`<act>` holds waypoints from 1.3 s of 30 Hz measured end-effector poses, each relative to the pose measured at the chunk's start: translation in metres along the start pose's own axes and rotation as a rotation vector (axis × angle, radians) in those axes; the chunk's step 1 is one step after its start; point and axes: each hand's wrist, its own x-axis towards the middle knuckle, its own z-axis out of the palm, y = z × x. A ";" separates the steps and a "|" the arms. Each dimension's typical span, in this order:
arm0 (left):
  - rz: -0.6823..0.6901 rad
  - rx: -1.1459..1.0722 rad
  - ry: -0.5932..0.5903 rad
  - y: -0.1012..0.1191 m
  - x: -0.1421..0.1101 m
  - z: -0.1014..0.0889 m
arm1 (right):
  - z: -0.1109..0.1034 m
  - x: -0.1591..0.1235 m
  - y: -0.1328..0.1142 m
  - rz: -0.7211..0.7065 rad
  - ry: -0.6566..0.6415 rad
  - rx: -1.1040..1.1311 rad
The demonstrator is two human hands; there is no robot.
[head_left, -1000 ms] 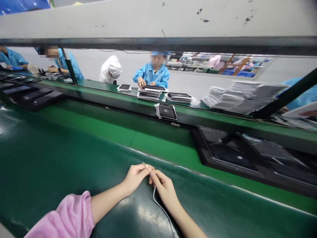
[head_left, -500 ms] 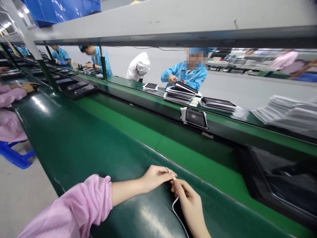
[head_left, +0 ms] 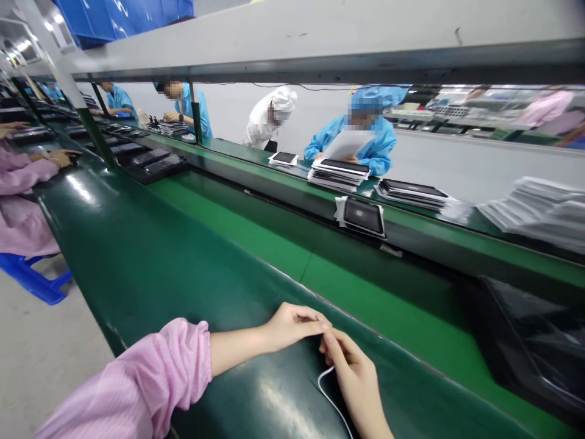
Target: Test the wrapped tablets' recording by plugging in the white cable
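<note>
My right hand (head_left: 354,369) pinches the end of a thin white cable (head_left: 321,383), which hangs in a curve and runs out at the bottom of the view. Its fingertips meet those of my left hand (head_left: 295,328), just above the dark green bench (head_left: 219,268). The thumb and fingers of my left hand are pressed together at the cable's end, around something small. That piece is mostly hidden by the fingertips, so its kind does not show.
Beyond the bench edge runs a green conveyor belt (head_left: 256,244), with a black tray (head_left: 525,341) at right. Across it a co-worker (head_left: 384,140) holds a white sheet behind stacked tablet-like panels (head_left: 338,177). A shelf beam (head_left: 320,42) crosses above. A blue stool (head_left: 36,280) stands left.
My fingertips have closed further over the cable's end, hiding the pale piece that showed before. Opposite, the co-worker now holds up a white sheet rather than a dark panel. The view has shifted slightly.
</note>
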 end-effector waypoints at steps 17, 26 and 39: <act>0.077 0.084 0.089 -0.005 0.012 -0.020 | 0.008 -0.017 -0.005 -0.790 -0.045 -0.419; 0.136 0.241 0.189 -0.014 0.040 -0.062 | 0.014 -0.014 -0.004 -0.990 -0.144 -0.536; 0.211 0.282 0.226 -0.008 0.049 -0.085 | 0.015 -0.013 0.005 -0.974 -0.227 -0.535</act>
